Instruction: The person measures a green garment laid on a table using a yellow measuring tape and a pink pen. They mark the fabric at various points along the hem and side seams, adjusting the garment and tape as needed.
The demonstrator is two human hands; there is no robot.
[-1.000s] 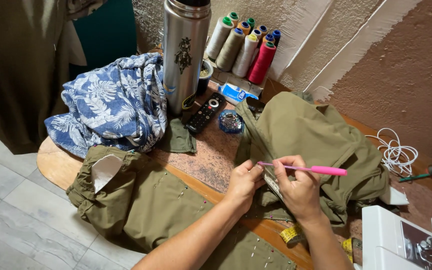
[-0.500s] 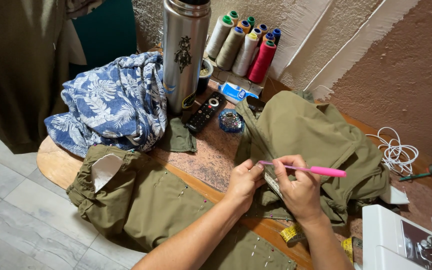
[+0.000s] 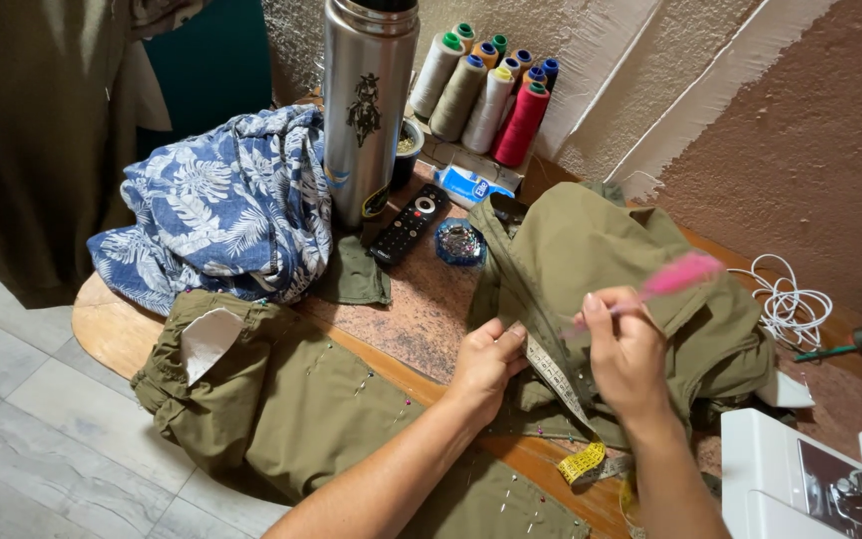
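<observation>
- Since the earlier frame your right hand (image 3: pixel 629 357) has swung the pink pen (image 3: pixel 672 279): it lay nearly level before, now it tilts up to the right and is blurred by motion.
- Your right hand grasps the pink pen between thumb and fingers, right of the frame centre, above the olive garment (image 3: pixel 591 250).
- Your left hand (image 3: pixel 486 361) stays in place, fingers curled and pressing the measuring tape (image 3: pixel 554 377) flat on the olive garment; it holds nothing else.
- The measuring tape runs from between your hands down to a yellow coil at the lower middle of the frame.
- The olive garment lies on the wooden table (image 3: pixel 102 324), at the centre right; a second olive piece (image 3: pixel 291 399) with pins hangs over the table edge at the lower left.
- In the upper middle stand a steel flask (image 3: pixel 366 110) and thread cones (image 3: pixel 486 90); a black remote (image 3: pixel 408 223) lies just below them.
- A blue leaf-print cloth (image 3: pixel 221 205) is heaped at the left.
- A white sewing machine (image 3: pixel 810 479) shows in the lower right corner.
</observation>
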